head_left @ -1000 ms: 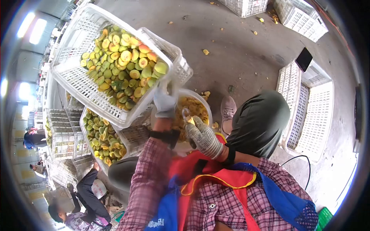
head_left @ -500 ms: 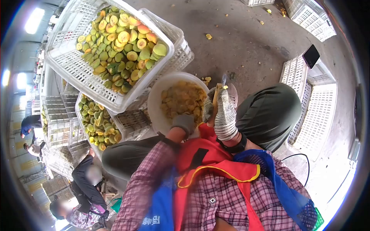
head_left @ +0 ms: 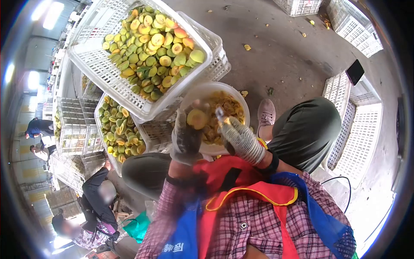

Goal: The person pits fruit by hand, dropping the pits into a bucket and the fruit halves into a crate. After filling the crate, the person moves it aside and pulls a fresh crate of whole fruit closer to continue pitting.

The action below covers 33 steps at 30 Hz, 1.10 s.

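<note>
My left hand (head_left: 186,140), in a grey-white glove and blurred by motion, holds up a peach half (head_left: 197,119) with its yellow cut face showing. In my gloved right hand (head_left: 245,140) is a small hand tool (head_left: 221,114) with a metal tip, pointing toward the peach half; the fist hides its handle. Both hands are over the near part of a round white tub (head_left: 244,103). Wet yellow-brown peach pieces (head_left: 228,103) fill the bottom of the tub.
A white crate (head_left: 142,113) of green-yellow peach halves stands stacked at the upper left, with another peach-filled crate (head_left: 100,113) below it. At right, a white crate (head_left: 355,146) has a dark phone-like slab (head_left: 355,72) at its corner. Other people sit and stand far left.
My left hand has risen out of the tub and now shows a peach half. My right hand has moved left over the tub, its tool tip tilting toward the peach. The view has shifted slightly.
</note>
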Each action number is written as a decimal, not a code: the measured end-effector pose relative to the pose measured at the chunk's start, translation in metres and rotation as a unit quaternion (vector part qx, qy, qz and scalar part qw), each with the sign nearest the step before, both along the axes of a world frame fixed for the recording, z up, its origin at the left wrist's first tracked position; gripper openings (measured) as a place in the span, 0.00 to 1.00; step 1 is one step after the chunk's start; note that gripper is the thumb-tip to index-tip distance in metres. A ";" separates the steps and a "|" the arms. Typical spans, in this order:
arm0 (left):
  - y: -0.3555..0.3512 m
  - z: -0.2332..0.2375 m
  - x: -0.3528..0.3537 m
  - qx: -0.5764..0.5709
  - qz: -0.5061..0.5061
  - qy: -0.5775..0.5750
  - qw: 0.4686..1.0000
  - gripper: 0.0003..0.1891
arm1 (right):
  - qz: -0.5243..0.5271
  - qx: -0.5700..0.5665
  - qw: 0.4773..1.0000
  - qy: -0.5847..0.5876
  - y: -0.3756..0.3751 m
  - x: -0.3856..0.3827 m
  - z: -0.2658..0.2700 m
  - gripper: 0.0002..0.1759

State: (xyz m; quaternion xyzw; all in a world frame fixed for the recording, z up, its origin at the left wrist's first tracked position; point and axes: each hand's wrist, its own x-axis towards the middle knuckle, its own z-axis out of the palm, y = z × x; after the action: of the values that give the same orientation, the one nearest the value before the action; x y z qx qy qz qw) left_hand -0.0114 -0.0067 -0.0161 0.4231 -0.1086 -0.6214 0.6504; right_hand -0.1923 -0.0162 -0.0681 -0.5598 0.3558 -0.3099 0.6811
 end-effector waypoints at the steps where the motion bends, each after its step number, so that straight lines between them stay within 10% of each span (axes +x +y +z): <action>1: 0.004 0.001 -0.003 -0.016 -0.027 -0.140 0.990 0.20 | 0.007 -0.261 0.964 0.057 0.000 0.002 0.002 0.19; 2: 0.008 0.002 -0.005 -0.031 -0.055 -0.277 0.959 0.19 | 0.014 -0.502 0.858 0.110 0.000 0.004 0.008 0.23; 6: 0.010 0.003 -0.012 -0.048 -0.023 -0.105 0.993 0.16 | 0.009 -0.476 0.874 0.095 0.002 0.006 0.027 0.16; 7: 0.013 -0.004 -0.010 -0.049 -0.039 -0.277 0.959 0.15 | 0.007 -0.476 0.874 0.096 0.003 0.008 0.029 0.16; 9: 0.014 -0.007 -0.013 -0.049 -0.055 -0.439 0.895 0.15 | 0.045 -0.192 0.977 0.084 0.005 0.011 0.034 0.17; 14: 0.010 0.021 -0.039 -0.081 0.045 -0.144 0.985 0.18 | 0.025 -0.188 0.978 0.091 0.006 0.013 0.032 0.21; 24: 0.006 0.006 -0.035 -0.140 -0.004 -0.223 0.965 0.19 | 0.103 0.018 0.994 0.001 0.010 0.013 0.041 0.27; 27: 0.007 0.006 -0.032 -0.048 -0.028 -0.077 0.995 0.19 | 0.138 0.080 0.985 -0.066 0.007 0.012 0.046 0.27; 33: 0.006 0.024 -0.046 -0.146 0.012 -0.420 0.895 0.16 | 0.118 0.082 0.990 -0.004 0.005 0.009 0.049 0.26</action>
State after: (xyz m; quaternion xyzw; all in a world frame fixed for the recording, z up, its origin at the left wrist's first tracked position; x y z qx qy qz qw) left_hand -0.0573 -0.0010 0.0077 0.5464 -0.4565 -0.3551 0.6058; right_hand -0.1833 -0.0115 -0.0194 -0.5389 0.3088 -0.1997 0.7579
